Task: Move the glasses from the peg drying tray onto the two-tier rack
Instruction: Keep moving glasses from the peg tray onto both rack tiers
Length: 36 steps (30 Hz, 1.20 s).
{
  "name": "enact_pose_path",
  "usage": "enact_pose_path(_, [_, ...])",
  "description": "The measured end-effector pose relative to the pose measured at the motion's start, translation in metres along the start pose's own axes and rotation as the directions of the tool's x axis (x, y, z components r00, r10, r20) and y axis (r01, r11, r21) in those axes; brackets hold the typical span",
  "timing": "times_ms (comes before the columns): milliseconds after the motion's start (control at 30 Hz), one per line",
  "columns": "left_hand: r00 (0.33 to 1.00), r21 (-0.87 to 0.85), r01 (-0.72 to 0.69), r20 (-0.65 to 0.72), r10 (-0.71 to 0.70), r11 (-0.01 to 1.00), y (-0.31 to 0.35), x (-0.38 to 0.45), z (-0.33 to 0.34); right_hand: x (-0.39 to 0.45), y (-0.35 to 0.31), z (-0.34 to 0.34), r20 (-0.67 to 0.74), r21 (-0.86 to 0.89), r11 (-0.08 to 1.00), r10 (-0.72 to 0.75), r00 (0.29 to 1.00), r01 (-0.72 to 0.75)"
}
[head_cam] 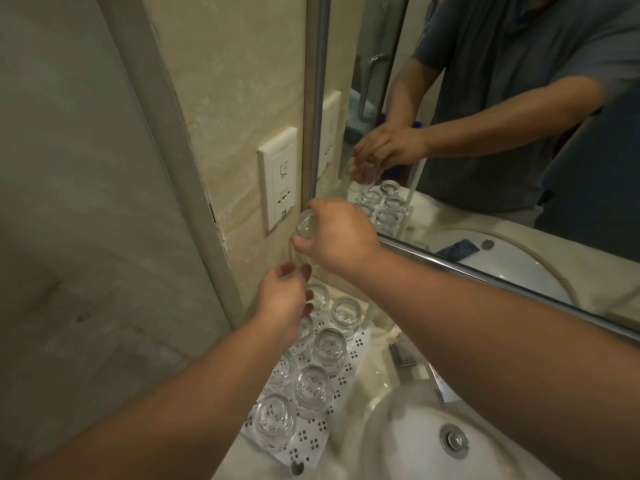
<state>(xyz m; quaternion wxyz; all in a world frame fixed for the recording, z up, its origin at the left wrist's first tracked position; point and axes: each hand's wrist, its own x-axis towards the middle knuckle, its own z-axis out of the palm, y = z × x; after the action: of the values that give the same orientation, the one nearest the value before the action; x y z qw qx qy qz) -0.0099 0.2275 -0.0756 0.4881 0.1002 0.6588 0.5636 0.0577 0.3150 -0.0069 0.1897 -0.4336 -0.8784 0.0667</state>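
Bathroom bench by a mirror [485, 133]: the right hand [341, 233] pinches an upturned glass [306, 225] near its thick base, the left hand [284, 299] curled round its lower rim. Beneath them more glasses stand on the peg drying tray [311, 441]. Clear glass looks slippery and brittle; grip the sides.

This is a bathroom, likely in a home or hotel. A white washbasin [415, 427] with a metal drain [454, 439] sits at 5 o'clock, set into a pale stone surface [374, 372]. A chrome-edged wall mirror [450, 81] fills 1 to 3 o'clock, a shaver socket [278, 174] is mounted on beige marble-look wall tiles [221, 81] at 12 o'clock, and a frosted glass shower partition [86, 168] spans 9 o'clock.
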Motion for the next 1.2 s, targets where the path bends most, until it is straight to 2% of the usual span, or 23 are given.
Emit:
enact_pose_path(100, [0.99,-0.21,0.143,0.019,-0.142,0.967,0.006,-0.025,0.002,-0.011,-0.006,-0.015,-0.027,-0.032,0.999,-0.02,0.999,0.019])
enact_pose_path(167, [0.96,-0.331,0.273,0.153,-0.234,0.903,0.011,-0.042,0.001,-0.02,-0.011,-0.025,-0.051,-0.039,0.999,-0.013,0.999,0.011])
enact_pose_path(233, [0.908,-0.356,0.376,0.326,-0.264,0.855,0.015,-0.058,-0.003,-0.031,-0.017,-0.033,-0.065,-0.03,1.0,-0.001,0.998,-0.001])
enact_pose_path(300, [0.858,-0.358,0.436,0.441,-0.261,0.826,0.017,-0.07,-0.008,-0.044,-0.023,-0.039,-0.066,-0.022,1.0,-0.003,0.998,0.002])
enact_pose_path(467, [0.795,-0.426,0.555,0.523,-0.307,0.714,0.018,-0.099,-0.018,-0.075,-0.033,-0.048,-0.041,-0.033,0.998,-0.051,0.998,0.05])
enact_pose_path(567, [0.771,-0.418,0.59,0.545,-0.328,0.691,0.018,-0.109,-0.023,-0.091,-0.037,-0.053,-0.058,-0.035,0.995,-0.098,0.993,0.096])
enact_pose_path(767, [0.765,-0.382,0.588,0.548,-0.338,0.713,0.025,-0.117,-0.032,-0.119,-0.047,-0.055,-0.108,0.057,0.988,-0.138,0.985,0.144])
enact_pose_path(900, [0.763,-0.364,0.571,0.566,-0.313,0.736,0.035,-0.121,-0.036,-0.135,-0.051,-0.051,-0.175,0.139,0.981,-0.113,0.978,0.138])
enact_pose_path(1067, [0.88,-0.381,0.332,0.453,-0.139,0.863,0.04,-0.129,-0.031,-0.143,-0.051,-0.045,-0.189,0.301,0.951,-0.015,0.982,0.072])
enact_pose_path(1200, [0.942,-0.381,0.181,0.333,-0.049,0.907,0.04,-0.136,-0.026,-0.148,-0.049,-0.04,-0.153,0.36,0.933,0.038,0.987,0.02])
